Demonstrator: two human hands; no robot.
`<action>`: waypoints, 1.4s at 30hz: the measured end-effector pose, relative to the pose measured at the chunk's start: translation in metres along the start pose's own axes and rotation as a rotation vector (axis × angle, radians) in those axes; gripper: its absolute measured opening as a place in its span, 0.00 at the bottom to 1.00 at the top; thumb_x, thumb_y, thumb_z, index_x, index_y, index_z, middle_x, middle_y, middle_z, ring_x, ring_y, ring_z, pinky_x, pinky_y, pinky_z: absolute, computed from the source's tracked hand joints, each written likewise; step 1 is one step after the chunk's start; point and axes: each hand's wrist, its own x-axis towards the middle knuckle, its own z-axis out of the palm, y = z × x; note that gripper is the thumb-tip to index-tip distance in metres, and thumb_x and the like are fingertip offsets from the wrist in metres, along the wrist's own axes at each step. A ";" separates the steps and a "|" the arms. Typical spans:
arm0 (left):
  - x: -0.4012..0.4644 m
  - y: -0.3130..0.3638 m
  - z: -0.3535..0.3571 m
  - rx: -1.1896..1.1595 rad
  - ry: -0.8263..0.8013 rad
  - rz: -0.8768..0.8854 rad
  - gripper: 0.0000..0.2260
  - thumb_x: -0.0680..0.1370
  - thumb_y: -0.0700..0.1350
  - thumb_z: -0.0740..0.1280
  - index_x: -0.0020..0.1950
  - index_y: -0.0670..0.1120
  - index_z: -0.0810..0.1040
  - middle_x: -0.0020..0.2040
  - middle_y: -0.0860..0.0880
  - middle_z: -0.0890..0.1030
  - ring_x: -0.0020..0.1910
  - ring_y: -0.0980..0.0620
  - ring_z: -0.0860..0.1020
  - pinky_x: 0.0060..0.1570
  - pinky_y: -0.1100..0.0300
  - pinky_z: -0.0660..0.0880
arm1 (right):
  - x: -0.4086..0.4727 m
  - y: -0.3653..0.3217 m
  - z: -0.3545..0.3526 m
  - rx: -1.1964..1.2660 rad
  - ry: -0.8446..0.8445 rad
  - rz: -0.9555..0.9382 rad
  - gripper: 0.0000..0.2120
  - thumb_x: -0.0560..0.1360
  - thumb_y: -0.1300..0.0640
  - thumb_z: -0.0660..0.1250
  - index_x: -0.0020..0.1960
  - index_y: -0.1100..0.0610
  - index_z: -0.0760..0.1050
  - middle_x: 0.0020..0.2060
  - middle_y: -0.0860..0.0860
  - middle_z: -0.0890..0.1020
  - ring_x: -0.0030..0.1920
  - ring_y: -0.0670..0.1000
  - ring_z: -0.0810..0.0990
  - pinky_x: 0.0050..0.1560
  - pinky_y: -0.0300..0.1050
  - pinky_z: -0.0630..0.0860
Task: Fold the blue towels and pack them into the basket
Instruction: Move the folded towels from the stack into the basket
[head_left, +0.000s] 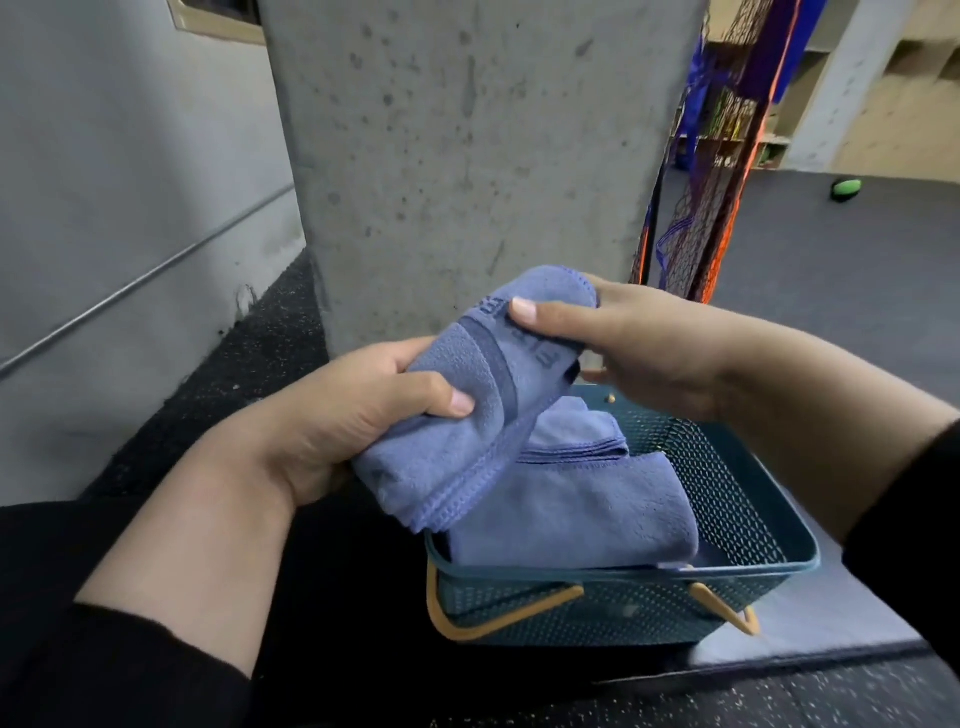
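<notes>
Folded towel (483, 395) gripped by both hands' fingers (441, 395).

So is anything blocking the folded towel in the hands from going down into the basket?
Nothing visible blocks it. Both hands, left hand and right hand, hold the folded towel above the basket. Two towels already lie inside on the left; open space shows on the right.
</notes>
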 end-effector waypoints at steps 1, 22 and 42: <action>0.000 0.001 -0.001 0.007 -0.016 -0.007 0.22 0.68 0.41 0.68 0.62 0.43 0.81 0.57 0.40 0.84 0.52 0.45 0.83 0.50 0.55 0.77 | 0.002 0.000 -0.003 0.015 -0.002 0.014 0.30 0.66 0.35 0.75 0.64 0.45 0.77 0.61 0.43 0.82 0.66 0.46 0.77 0.74 0.61 0.62; 0.054 -0.024 0.006 -0.352 0.561 0.029 0.17 0.78 0.37 0.70 0.65 0.47 0.74 0.47 0.45 0.83 0.38 0.51 0.82 0.36 0.57 0.80 | 0.009 0.052 -0.040 0.240 0.411 0.142 0.11 0.77 0.54 0.72 0.54 0.60 0.78 0.41 0.54 0.80 0.35 0.53 0.80 0.36 0.46 0.80; 0.082 -0.073 0.001 0.707 0.313 0.157 0.16 0.83 0.38 0.63 0.70 0.46 0.78 0.76 0.56 0.67 0.74 0.61 0.64 0.64 0.83 0.53 | 0.020 0.135 -0.047 -0.691 0.176 -0.159 0.20 0.83 0.45 0.57 0.72 0.46 0.73 0.73 0.39 0.71 0.74 0.36 0.65 0.77 0.38 0.57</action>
